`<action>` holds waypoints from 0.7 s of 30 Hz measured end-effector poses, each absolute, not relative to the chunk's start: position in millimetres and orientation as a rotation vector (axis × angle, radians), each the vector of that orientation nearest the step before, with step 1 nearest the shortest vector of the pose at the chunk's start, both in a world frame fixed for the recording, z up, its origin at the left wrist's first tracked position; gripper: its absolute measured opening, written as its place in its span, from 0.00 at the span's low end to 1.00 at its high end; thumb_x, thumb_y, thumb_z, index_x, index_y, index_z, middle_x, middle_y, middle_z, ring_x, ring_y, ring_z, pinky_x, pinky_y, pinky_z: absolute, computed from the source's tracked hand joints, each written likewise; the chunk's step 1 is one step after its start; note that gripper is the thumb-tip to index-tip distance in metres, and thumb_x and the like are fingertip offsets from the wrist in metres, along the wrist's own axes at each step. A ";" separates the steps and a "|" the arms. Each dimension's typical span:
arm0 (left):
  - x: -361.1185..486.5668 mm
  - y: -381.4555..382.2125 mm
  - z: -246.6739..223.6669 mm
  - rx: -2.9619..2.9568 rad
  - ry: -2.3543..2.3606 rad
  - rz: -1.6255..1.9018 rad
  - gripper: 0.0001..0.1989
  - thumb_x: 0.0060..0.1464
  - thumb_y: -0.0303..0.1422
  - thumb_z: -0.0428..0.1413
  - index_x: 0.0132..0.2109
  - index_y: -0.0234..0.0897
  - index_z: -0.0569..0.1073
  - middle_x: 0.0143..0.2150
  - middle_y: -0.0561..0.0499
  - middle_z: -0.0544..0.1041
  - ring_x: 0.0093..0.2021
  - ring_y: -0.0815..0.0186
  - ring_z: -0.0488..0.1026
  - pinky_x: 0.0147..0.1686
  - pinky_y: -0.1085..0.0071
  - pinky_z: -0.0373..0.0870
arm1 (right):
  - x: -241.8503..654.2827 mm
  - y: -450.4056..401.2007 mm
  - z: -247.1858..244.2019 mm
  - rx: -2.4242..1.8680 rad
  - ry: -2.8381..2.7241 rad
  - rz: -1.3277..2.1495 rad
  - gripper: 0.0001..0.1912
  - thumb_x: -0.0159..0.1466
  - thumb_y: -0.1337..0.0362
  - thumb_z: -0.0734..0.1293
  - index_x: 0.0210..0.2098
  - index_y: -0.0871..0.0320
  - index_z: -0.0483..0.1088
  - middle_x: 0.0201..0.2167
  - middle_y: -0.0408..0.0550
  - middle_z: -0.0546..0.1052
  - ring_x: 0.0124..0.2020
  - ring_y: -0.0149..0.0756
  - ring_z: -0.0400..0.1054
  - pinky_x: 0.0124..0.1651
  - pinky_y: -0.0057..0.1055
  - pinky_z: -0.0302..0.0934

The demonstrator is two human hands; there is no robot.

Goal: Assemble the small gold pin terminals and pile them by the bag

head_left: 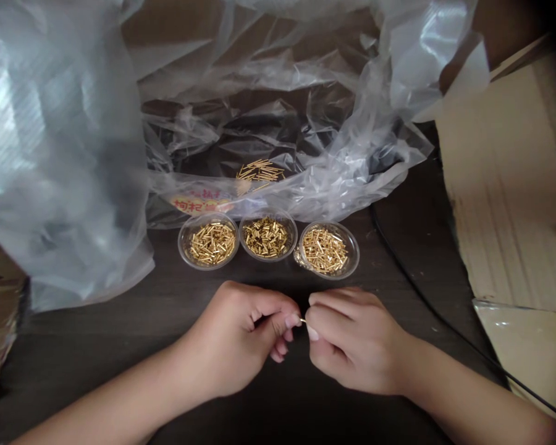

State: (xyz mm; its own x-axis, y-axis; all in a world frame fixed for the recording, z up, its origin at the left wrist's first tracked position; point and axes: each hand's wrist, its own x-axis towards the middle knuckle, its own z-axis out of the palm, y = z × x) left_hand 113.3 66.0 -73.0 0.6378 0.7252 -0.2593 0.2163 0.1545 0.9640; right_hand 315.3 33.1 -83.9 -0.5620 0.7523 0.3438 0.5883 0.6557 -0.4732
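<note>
Between the two hands a thin gold pin (303,321) shows, pinched from both sides. My left hand (254,334) grips its left end between thumb and index finger, the other fingers curled below. My right hand (352,337) has thumb and fingers closed on the right end, most of which they hide. Just beyond the hands stand three round clear cups: the left cup (181,250) and the right cup (354,259) hold slim gold pieces, and the middle cup (293,244) holds short gold tubes.
Clear plastic sheeting (259,80) with loose gold pins (262,173) lies beyond the cups. A plastic bag (74,161) is at the left. A black cable (426,296) runs beside cardboard (505,185) at the right, over the dark table (167,309).
</note>
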 end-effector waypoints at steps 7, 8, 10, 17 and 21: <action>113.1 65.0 -71.0 1.390 0.862 0.454 0.14 0.65 0.24 0.54 0.29 0.31 0.74 0.22 0.55 0.73 0.21 0.75 0.72 0.23 0.84 0.69 | 308.2 28.8 -90.2 -1.045 -2.155 0.658 0.12 0.64 0.76 0.58 0.27 0.56 0.57 0.23 0.38 0.61 0.24 0.28 0.54 0.29 0.29 0.51; 113.1 64.9 -71.1 1.381 0.867 0.454 0.14 0.65 0.24 0.54 0.29 0.31 0.74 0.22 0.55 0.73 0.21 0.75 0.72 0.23 0.84 0.69 | 307.8 28.6 -90.6 -1.045 -2.141 0.677 0.12 0.64 0.76 0.58 0.27 0.56 0.57 0.23 0.38 0.61 0.24 0.27 0.55 0.29 0.29 0.51; 113.3 64.7 -71.7 1.375 0.870 0.453 0.14 0.65 0.25 0.54 0.29 0.31 0.74 0.22 0.54 0.73 0.21 0.75 0.72 0.23 0.84 0.69 | 307.5 28.3 -90.8 -1.048 -2.133 0.697 0.11 0.64 0.76 0.58 0.27 0.56 0.58 0.23 0.38 0.62 0.24 0.27 0.55 0.29 0.29 0.51; 111.2 62.7 -71.1 1.334 0.867 0.471 0.11 0.66 0.30 0.55 0.36 0.31 0.78 0.27 0.51 0.78 0.23 0.72 0.76 0.25 0.80 0.73 | 309.0 33.4 -87.9 -1.023 -2.048 0.757 0.11 0.64 0.75 0.58 0.28 0.56 0.57 0.22 0.37 0.60 0.23 0.26 0.55 0.28 0.27 0.50; 106.6 62.2 -67.5 1.466 0.811 0.470 0.12 0.68 0.30 0.50 0.40 0.30 0.77 0.27 0.50 0.78 0.23 0.71 0.76 0.24 0.79 0.72 | 309.4 36.3 -86.4 -1.013 -1.967 0.800 0.12 0.65 0.74 0.58 0.27 0.56 0.55 0.21 0.36 0.57 0.22 0.24 0.53 0.27 0.26 0.49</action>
State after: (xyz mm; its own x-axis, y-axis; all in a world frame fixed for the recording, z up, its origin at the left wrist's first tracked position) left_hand 106.6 62.2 -67.5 0.6610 0.7249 -0.1940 0.1927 0.0858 0.9775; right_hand 309.4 36.3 -86.4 -0.3884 0.8549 0.3438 0.3725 0.4869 -0.7900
